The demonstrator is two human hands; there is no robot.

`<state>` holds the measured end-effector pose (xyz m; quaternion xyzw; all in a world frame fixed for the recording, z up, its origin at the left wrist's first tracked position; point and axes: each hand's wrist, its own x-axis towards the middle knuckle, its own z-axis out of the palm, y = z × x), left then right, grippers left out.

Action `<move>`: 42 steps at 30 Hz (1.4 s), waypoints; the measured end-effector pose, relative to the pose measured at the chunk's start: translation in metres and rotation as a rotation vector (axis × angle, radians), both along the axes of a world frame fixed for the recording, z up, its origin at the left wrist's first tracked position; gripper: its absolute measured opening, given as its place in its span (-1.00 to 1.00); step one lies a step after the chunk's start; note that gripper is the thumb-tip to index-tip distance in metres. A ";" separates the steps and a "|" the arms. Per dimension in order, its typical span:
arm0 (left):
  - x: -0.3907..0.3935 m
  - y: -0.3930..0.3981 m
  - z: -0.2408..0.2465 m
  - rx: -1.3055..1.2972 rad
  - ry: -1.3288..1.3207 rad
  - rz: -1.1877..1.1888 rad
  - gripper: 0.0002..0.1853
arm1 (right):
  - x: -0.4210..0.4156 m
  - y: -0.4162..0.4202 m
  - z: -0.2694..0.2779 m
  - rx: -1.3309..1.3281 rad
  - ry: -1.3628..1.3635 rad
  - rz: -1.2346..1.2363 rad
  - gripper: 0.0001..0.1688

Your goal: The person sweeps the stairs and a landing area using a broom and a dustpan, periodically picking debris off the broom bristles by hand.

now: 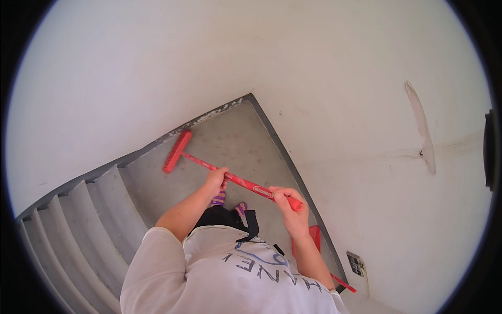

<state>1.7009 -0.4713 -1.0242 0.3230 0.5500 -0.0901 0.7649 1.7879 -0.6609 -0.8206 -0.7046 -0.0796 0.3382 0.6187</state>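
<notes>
Both of my hands grip the red handle of a push broom. My left hand is closed around its middle, and my right hand holds it close to the top end. The red broom head rests on the grey concrete landing, its upper end close to the dark skirting along the wall. Partly hidden behind my right forearm is a red dustpan on the floor. A thin red handle shows farther back beside the same wall.
Concrete steps run along the left side of the landing. White walls meet at a corner ahead, edged by dark grey skirting. A small dark panel is fixed low on the right wall. My feet in purple sandals stand on the landing.
</notes>
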 end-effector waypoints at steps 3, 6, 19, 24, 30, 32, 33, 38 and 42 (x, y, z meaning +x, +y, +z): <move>0.030 -0.029 -0.008 -0.019 -0.042 -0.121 -0.69 | 0.000 -0.024 0.010 -0.060 -0.153 -0.112 -0.84; 0.064 -0.071 -0.002 0.033 -0.073 -0.247 -0.68 | 0.000 -0.055 0.025 -0.128 -0.297 -0.180 -0.86; 0.057 -0.150 0.076 -0.394 -0.311 -0.388 -0.76 | -0.025 -0.077 0.111 -0.116 -0.792 -0.104 -0.88; 0.011 -0.107 0.082 -0.369 -0.257 -0.089 -0.73 | -0.012 -0.058 0.104 0.107 -0.610 0.046 -0.90; -0.073 -0.033 0.047 -0.156 -0.115 0.332 -0.74 | -0.009 0.000 0.031 0.165 -0.090 0.312 -0.90; -0.100 -0.013 0.034 -0.044 -0.001 0.418 -0.74 | -0.017 0.023 0.003 0.153 0.067 0.408 -0.85; -0.115 -0.005 0.016 0.046 0.075 0.450 -0.74 | -0.023 0.034 -0.007 0.125 0.149 0.455 -0.83; -0.166 0.017 -0.054 -0.024 0.193 0.425 -0.71 | -0.050 0.049 -0.051 0.124 0.291 0.489 -0.81; -0.116 -0.007 -0.037 -0.073 0.127 0.302 -0.71 | -0.029 0.021 -0.038 0.056 0.186 0.338 -0.80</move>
